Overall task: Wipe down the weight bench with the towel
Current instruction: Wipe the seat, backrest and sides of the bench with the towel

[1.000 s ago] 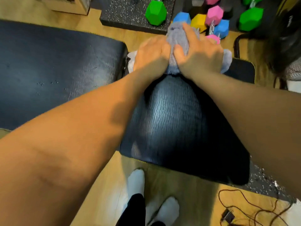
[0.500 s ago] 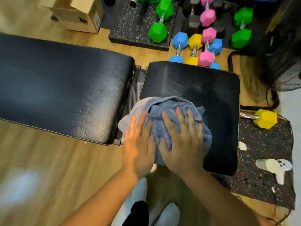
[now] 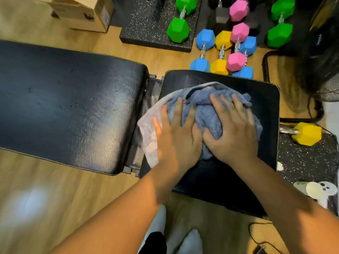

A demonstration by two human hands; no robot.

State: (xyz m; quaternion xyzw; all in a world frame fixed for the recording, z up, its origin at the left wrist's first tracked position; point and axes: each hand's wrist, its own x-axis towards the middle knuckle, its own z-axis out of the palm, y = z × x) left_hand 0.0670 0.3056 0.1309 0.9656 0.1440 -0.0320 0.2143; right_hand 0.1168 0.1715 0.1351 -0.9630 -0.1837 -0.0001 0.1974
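A black padded weight bench has a long back pad (image 3: 69, 107) on the left and a square seat pad (image 3: 264, 99) on the right, with a narrow gap between them. A bunched blue-grey towel (image 3: 203, 105) lies on the seat pad, its left edge hanging over the gap. My left hand (image 3: 176, 138) presses flat on the towel's left part, fingers spread. My right hand (image 3: 233, 129) presses on its right part, thumb tucked into the cloth. Small water drops dot the back pad.
Coloured hex dumbbells (image 3: 222, 52) stand on the floor just beyond the seat pad. A yellow dumbbell (image 3: 306, 133) lies on a speckled mat at the right. A cardboard box (image 3: 86, 13) sits far left. Cables (image 3: 260, 241) trail near my socked feet.
Both hands dragged the towel from the far edge of the seat pad toward me, then pushed it back out to the pad's middle.
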